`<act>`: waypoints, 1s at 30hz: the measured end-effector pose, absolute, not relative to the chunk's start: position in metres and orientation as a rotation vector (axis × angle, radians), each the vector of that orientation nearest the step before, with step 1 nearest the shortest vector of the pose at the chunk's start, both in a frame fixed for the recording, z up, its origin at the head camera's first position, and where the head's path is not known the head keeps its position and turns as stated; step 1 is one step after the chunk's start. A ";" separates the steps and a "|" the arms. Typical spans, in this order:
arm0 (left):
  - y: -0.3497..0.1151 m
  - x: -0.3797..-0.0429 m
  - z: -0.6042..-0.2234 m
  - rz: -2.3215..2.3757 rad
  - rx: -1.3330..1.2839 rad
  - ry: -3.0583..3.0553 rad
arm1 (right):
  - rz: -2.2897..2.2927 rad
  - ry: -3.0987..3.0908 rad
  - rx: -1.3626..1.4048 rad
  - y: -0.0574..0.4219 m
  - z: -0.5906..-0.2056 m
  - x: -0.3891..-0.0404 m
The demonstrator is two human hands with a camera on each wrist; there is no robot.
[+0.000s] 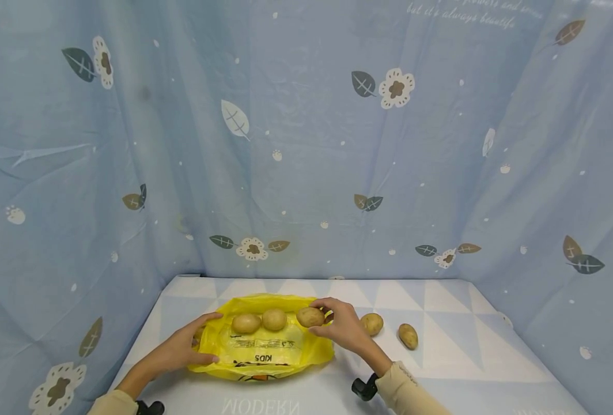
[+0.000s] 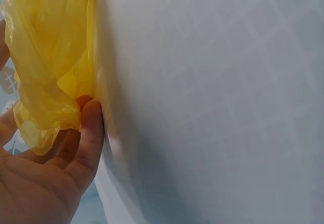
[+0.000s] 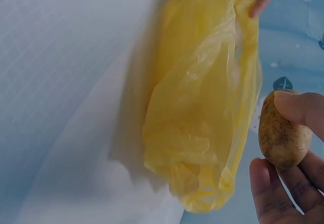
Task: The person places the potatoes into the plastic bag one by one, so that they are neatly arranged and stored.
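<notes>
A yellow plastic bag (image 1: 265, 343) with printing on it lies spread on the table, its mouth open. Two potatoes, one on the left (image 1: 246, 324) and one beside it (image 1: 274, 319), sit inside it. At the bag's left end my left hand (image 1: 189, 343) holds the edge, thumb and fingers spread around it; the left wrist view shows fingers curled against the yellow plastic (image 2: 50, 67). My right hand (image 1: 343, 324) pinches another potato (image 1: 310, 317) between thumb and fingers over the bag's right end. In the right wrist view this potato (image 3: 283, 133) shows dark, cracked skin.
To the right of the bag, two loose potatoes lie on the table: a nearer-to-hand one (image 1: 373, 324) and another further right (image 1: 408, 336). The table (image 1: 451, 363) has a triangle-patterned cover. A blue printed curtain (image 1: 306, 144) hangs around the back and sides.
</notes>
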State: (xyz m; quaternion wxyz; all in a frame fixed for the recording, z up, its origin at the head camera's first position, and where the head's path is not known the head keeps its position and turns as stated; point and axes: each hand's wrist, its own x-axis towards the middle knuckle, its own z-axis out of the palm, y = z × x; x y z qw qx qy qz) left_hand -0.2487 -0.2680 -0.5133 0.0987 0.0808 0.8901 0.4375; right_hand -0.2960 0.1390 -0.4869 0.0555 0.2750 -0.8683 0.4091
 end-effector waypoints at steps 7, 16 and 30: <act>-0.268 -0.248 -0.513 1.292 0.239 2.633 | 1.269 -2.651 0.844 0.124 -0.488 -0.294; -0.266 -0.248 -0.510 1.304 0.261 2.621 | 1.283 -2.612 0.901 0.108 -0.493 -0.293; -0.266 -0.248 -0.510 1.298 0.276 2.613 | 1.304 -2.632 0.908 0.081 -0.496 -0.289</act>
